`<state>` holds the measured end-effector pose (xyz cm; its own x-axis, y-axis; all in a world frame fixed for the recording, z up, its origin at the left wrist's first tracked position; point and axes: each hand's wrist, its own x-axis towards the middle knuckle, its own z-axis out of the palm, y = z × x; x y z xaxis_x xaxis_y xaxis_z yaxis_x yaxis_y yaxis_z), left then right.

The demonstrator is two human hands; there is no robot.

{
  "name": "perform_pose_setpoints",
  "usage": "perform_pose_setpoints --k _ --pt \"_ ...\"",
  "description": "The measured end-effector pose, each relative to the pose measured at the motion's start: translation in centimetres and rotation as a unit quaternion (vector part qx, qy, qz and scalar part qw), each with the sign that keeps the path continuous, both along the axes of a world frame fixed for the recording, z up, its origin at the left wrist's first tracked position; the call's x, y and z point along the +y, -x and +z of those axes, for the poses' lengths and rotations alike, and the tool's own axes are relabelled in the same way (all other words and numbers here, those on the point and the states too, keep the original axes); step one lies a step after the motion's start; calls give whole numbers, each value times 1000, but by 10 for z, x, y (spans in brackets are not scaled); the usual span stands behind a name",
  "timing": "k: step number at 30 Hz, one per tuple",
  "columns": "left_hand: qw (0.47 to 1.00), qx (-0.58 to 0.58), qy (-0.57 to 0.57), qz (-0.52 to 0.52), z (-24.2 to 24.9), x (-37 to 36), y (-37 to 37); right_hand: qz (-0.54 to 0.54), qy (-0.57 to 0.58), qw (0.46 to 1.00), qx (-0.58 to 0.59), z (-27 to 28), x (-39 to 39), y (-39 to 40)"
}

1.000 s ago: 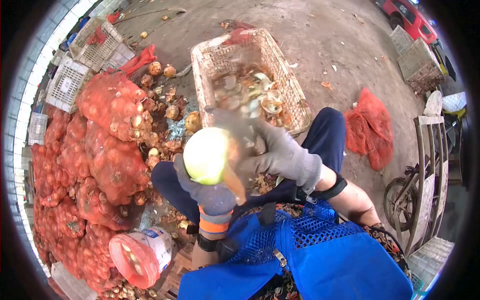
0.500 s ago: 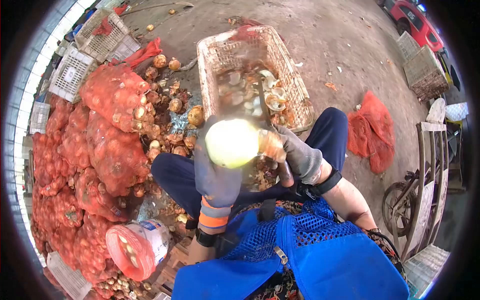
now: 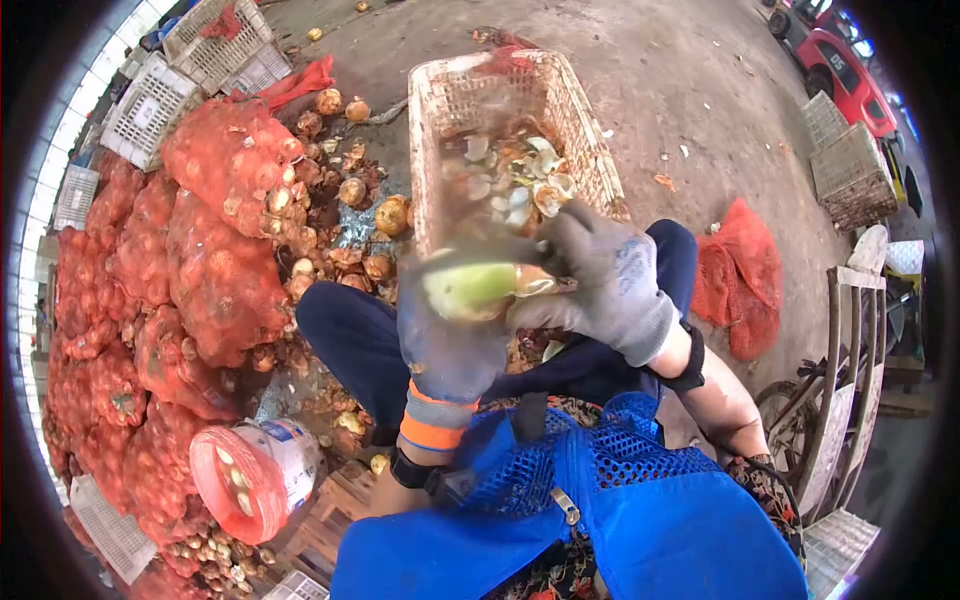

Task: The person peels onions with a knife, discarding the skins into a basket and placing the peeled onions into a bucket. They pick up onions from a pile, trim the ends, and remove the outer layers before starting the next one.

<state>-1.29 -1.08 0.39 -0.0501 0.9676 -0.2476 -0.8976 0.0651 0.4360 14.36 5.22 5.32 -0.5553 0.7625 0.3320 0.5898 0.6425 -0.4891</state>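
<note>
My left hand (image 3: 450, 350), in a grey glove with an orange cuff, is closed around a pale green-white onion (image 3: 468, 290). The onion's brown, papery neck points right, toward my right hand (image 3: 612, 280). That gloved hand is closed at the neck, thumb below it. A dark, blurred knife blade (image 3: 485, 250) lies across the onion's upper side; its handle is hidden in my right hand. Behind the hands stands a dirty white plastic crate (image 3: 590, 150) holding onion skins (image 3: 545, 165).
Red net sacks of onions (image 3: 215, 280) are piled at left, with loose onions (image 3: 390, 215) beside them. A red-lined bucket (image 3: 235, 485) stands at lower left. An orange-red net (image 3: 740, 275) lies at right, near a wooden-framed cart (image 3: 850, 380).
My right hand has rotated over the onion's neck, and the blade has swung from upright to lying across the onion. The onion has turned in my left hand. The view has shifted slightly.
</note>
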Motion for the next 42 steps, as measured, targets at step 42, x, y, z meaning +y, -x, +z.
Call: perform_pose_setpoints --k 42 --pt "892 446 -75 -20 -22 -7 13 182 4 978 -103 -8 27 1"
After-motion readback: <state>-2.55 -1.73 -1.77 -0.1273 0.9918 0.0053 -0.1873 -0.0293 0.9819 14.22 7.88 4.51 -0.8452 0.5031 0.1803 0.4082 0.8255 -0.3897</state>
